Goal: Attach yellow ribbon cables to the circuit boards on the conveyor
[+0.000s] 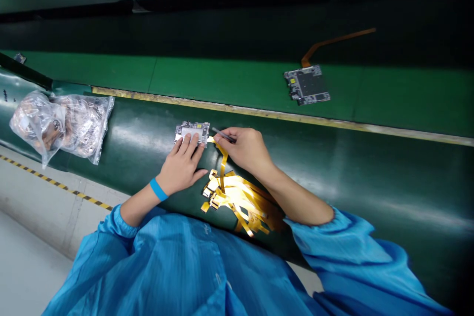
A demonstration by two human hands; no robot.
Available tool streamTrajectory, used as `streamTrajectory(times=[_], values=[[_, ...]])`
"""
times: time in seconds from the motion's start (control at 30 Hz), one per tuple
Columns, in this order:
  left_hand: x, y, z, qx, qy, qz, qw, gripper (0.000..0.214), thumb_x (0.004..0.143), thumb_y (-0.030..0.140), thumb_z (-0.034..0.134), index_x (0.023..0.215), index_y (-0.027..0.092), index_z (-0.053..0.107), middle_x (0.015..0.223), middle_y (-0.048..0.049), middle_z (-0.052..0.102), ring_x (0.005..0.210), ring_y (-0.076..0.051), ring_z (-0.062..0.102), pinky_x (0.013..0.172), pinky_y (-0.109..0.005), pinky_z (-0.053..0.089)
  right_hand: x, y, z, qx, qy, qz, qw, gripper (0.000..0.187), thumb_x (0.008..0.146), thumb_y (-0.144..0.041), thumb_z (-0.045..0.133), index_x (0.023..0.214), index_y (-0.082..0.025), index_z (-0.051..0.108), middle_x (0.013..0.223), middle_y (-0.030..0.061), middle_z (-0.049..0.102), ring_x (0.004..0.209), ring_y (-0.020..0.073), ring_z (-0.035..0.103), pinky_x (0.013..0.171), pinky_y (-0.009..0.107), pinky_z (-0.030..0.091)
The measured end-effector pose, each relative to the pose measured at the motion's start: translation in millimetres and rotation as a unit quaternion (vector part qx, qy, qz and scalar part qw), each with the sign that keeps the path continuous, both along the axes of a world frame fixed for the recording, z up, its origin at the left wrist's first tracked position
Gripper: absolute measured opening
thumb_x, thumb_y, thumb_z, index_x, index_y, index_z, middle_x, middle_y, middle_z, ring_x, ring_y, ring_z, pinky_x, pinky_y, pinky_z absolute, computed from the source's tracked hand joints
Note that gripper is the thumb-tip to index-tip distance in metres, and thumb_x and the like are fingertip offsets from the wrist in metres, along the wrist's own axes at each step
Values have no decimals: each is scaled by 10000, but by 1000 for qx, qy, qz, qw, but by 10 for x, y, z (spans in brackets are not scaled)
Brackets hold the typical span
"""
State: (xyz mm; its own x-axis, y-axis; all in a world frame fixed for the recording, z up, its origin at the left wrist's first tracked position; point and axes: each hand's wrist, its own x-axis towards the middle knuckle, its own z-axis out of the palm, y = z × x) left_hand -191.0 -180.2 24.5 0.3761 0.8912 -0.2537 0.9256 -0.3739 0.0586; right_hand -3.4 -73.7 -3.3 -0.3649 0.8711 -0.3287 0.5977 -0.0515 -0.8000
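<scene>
pressing flat on the small circuit board [192, 133], my left hand [181, 165] lies with its fingers stretched out side by side, pinning it to the dark green bench [351, 177]; just right of the board my right hand [246, 148] pinches a thin dark tool [223, 135], tip aimed at the board's right edge, where a yellow flex ribbon [223, 163] meets it; the ribbon runs from that edge back into a loose ribbon pile [240, 202] on the near side of the board; i judge the step to be joining ribbon end to board; the next move calls for a steady board and a light, exact touch at that edge; well left of the board lies a clear plastic bag [62, 123]; well beyond it to the right, a second board [307, 84] on the green belt [222, 84].
</scene>
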Motion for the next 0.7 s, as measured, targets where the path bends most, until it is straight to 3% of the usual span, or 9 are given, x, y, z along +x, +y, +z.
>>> streamTrajectory(times=[0.7], values=[[-93,-10,-35,3,-9,-8,1000,774,1036,602,518,1591,66,457,1703,-247,332,1570,-438,344,1266,-568,316,-75,65,-8,21,-29,52,998,234,904,-338,640,884,-185,816,844,82,821,739,218,717,651,299,449]])
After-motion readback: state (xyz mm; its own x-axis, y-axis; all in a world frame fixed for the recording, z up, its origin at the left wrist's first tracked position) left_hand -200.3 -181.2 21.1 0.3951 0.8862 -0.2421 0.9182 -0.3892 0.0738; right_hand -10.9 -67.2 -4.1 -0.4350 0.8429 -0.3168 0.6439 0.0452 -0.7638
